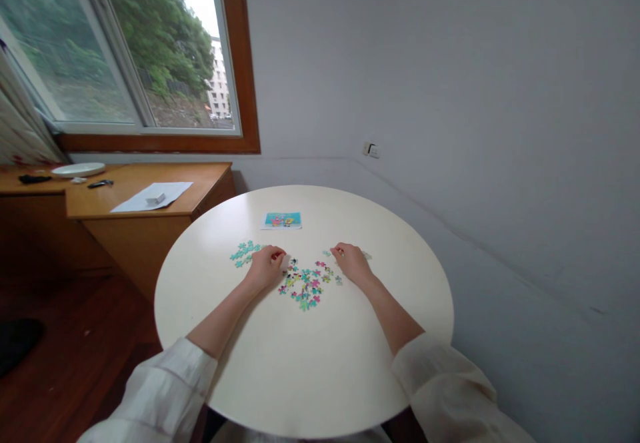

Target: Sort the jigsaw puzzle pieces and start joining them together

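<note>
Small jigsaw pieces [306,286] in teal, pink, yellow and black lie in a loose pile on a round white table [300,363]. My left hand [267,267] rests at the pile's left side, its fingers curled together; what they hold, if anything, is hidden. Just beyond that hand, a group of teal pieces [243,252] is spread out. To the right of the pile is my right hand [354,264], thumb and fingertips pinched at a small jigsaw piece [341,252], partly covered. A few pale pieces [367,256] show past its knuckles.
A teal picture card [283,220] with cartoon figures lies farther back on the table. At the left, a wooden desk [150,171] holds a paper sheet [173,193], a small white box [155,198] and a white plate [79,169]. A wall [500,130] stands close behind and right.
</note>
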`<action>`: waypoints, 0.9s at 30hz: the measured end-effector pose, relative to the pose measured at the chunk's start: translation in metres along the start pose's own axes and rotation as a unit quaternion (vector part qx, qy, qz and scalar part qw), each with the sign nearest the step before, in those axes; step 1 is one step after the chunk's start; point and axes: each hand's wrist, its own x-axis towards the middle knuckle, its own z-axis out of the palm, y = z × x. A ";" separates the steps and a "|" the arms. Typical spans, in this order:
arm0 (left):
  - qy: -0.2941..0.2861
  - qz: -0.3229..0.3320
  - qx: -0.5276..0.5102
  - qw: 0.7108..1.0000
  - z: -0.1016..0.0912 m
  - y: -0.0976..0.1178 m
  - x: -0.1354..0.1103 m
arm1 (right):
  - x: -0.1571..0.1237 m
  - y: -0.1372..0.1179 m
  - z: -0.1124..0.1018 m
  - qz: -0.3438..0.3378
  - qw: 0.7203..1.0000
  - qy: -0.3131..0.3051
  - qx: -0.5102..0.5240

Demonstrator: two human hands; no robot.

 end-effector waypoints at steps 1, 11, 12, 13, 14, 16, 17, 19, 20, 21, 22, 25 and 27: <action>0.001 0.000 -0.001 1.000 0.000 0.000 0.000 | 0.000 0.000 0.000 0.001 1.000 0.005 0.013; -0.001 0.000 0.007 1.000 -0.001 0.000 0.001 | 0.001 -0.001 0.010 -0.022 0.977 -0.018 0.210; -0.001 0.000 0.009 1.000 -0.002 0.000 0.001 | 0.002 0.000 0.013 -0.017 0.972 -0.026 0.232; -0.001 -0.001 0.010 1.000 -0.002 0.000 0.001 | 0.003 0.001 0.015 -0.011 0.967 -0.034 0.254; -0.002 -0.002 0.011 1.000 -0.002 0.000 0.000 | 0.003 0.002 0.017 -0.005 0.961 -0.040 0.273; -0.003 -0.005 0.010 1.000 -0.002 0.000 0.000 | 0.005 0.003 0.020 0.011 0.950 -0.051 0.307; -0.004 -0.006 0.009 1.000 -0.003 0.001 0.000 | 0.005 0.003 0.020 0.018 0.945 -0.055 0.321; -0.005 -0.005 0.007 1.000 -0.003 0.001 0.000 | 0.006 0.002 0.020 0.029 0.936 -0.057 0.347; -0.005 -0.004 0.006 1.000 -0.003 0.001 0.000 | 0.006 0.002 0.019 0.032 0.931 -0.057 0.358; -0.005 -0.003 0.006 1.000 -0.003 0.001 0.000 | 0.005 0.001 0.018 0.034 0.927 -0.056 0.368; -0.005 -0.003 0.005 1.000 -0.003 0.001 0.000 | 0.005 0.000 0.017 0.034 0.924 -0.054 0.377; -0.004 -0.004 0.004 1.000 -0.003 0.001 0.000 | 0.005 0.000 0.016 0.033 0.916 -0.044 0.397; -0.004 -0.004 0.005 1.000 -0.003 0.002 0.000 | 0.005 0.000 0.015 0.033 0.911 -0.035 0.410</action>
